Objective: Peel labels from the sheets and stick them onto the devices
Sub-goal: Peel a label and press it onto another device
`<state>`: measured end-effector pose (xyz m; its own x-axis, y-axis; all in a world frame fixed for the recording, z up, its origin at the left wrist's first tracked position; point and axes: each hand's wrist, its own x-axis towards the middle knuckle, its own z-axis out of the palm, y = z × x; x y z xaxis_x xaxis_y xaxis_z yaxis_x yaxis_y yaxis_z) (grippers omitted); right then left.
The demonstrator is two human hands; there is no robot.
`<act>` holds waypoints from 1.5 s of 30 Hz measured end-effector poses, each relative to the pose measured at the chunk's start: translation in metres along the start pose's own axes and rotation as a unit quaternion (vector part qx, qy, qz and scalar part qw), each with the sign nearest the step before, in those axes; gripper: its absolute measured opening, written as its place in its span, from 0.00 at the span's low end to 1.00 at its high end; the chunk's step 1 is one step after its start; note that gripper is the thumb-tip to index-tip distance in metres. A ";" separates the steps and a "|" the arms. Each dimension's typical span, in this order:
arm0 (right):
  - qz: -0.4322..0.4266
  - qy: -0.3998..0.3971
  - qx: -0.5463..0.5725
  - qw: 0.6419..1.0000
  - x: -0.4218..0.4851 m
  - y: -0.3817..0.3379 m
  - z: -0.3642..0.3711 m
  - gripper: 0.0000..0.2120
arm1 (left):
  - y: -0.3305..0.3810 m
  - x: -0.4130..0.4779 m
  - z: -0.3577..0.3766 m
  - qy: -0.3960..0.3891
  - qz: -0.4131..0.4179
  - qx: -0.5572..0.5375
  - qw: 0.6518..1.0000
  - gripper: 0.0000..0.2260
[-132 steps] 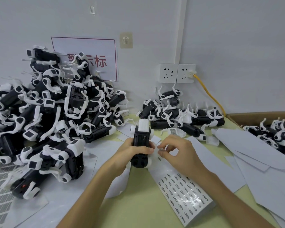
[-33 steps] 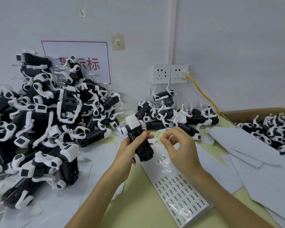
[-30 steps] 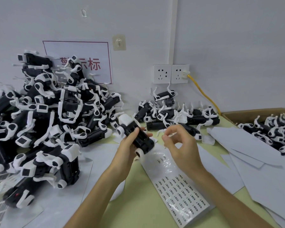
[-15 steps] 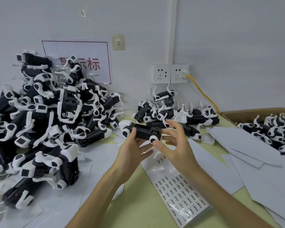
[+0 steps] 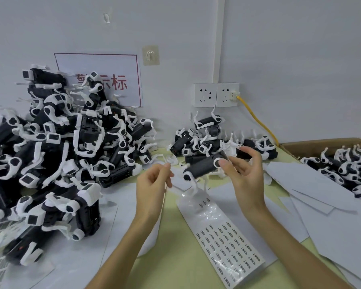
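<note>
A black device with white end caps point(image 5: 202, 168) hangs in the air above the table, lying roughly level. My right hand point(image 5: 245, 174) pinches its right end between thumb and fingers. My left hand point(image 5: 153, 181) hovers just left of the device, apart from it, fingers loosely curled with nothing seen in them. Below both hands lies a long label sheet point(image 5: 227, 240). Its near part carries rows of small printed labels and its far part is mostly bare.
A big heap of devices point(image 5: 61, 153) fills the left side. A smaller heap point(image 5: 204, 140) sits by the wall under the sockets point(image 5: 216, 94) and a yellow cable point(image 5: 256, 119). A cardboard box point(image 5: 321, 143) with more devices stands at the right, behind loose white sheets point(image 5: 321, 205).
The device passed from my left hand to my right hand and moved right, turning from upright to level. My left hand let go and drew back left.
</note>
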<state>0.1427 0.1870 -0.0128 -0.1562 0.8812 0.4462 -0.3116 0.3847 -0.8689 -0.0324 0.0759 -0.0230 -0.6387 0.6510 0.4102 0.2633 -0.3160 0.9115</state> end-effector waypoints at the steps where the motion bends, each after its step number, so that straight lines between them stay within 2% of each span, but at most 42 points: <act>1: 0.008 -0.011 0.010 1.000 0.000 0.001 0.000 0.32 | 0.002 0.000 0.000 0.004 0.009 0.005 1.000 0.13; 3: 0.020 -0.038 0.026 0.999 -0.001 0.003 0.002 0.30 | 0.006 0.000 0.002 -0.043 -0.016 -0.012 0.999 0.12; 5: 0.028 -0.062 0.031 0.997 -0.003 0.004 0.005 0.31 | 0.007 -0.002 0.004 -0.124 -0.064 -0.031 0.990 0.18; 7: 0.038 -0.079 0.041 0.995 -0.004 0.006 0.007 0.32 | 0.008 -0.006 0.007 -0.199 -0.100 -0.027 0.975 0.20; 9: 0.044 -0.092 0.045 0.994 -0.005 0.006 0.007 0.31 | 0.008 -0.010 0.009 -0.271 -0.112 -0.021 0.956 0.19; 11: 0.051 -0.100 0.035 0.993 -0.004 0.008 0.007 0.30 | 0.007 -0.013 0.012 -0.300 -0.113 -0.016 0.947 0.16; 14: 0.046 -0.100 -0.010 0.994 -0.003 0.009 0.005 0.27 | 0.008 -0.014 0.015 -0.278 -0.125 -0.021 0.952 0.15; 17: -0.019 -0.061 -0.070 0.996 -0.003 0.010 0.003 0.17 | 0.005 -0.013 0.015 -0.227 -0.146 -0.052 0.962 0.12; 20: -0.054 -0.047 -0.067 0.995 0.000 0.008 0.000 0.09 | 0.000 -0.011 0.015 -0.175 -0.160 -0.070 0.969 0.12; 24: 0.000 -0.144 -0.012 0.989 -0.001 0.002 0.002 0.10 | -0.003 -0.010 0.016 -0.141 -0.164 -0.062 0.974 0.13; 27: 0.046 -0.209 -0.004 0.977 -0.006 0.002 0.006 0.03 | -0.004 -0.011 0.017 -0.139 -0.155 -0.070 0.976 0.14; 32: 0.062 -0.209 -0.016 0.976 -0.010 0.004 0.010 0.03 | -0.004 -0.015 0.021 -0.155 -0.122 -0.053 0.979 0.13; 37: 0.053 -0.205 -0.052 0.976 -0.009 0.003 0.010 0.04 | -0.009 -0.017 0.024 -0.137 -0.073 -0.001 0.988 0.14; 45: 0.019 -0.204 -0.106 0.973 -0.007 0.007 0.011 0.06 | -0.010 -0.018 0.023 -0.105 -0.022 0.085 0.991 0.24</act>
<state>0.1313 0.1805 -0.0201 -0.5365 0.7302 0.4230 -0.1039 0.4403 -0.8918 -0.0073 0.0835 -0.0390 -0.4929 0.7959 0.3516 0.3678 -0.1756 0.9132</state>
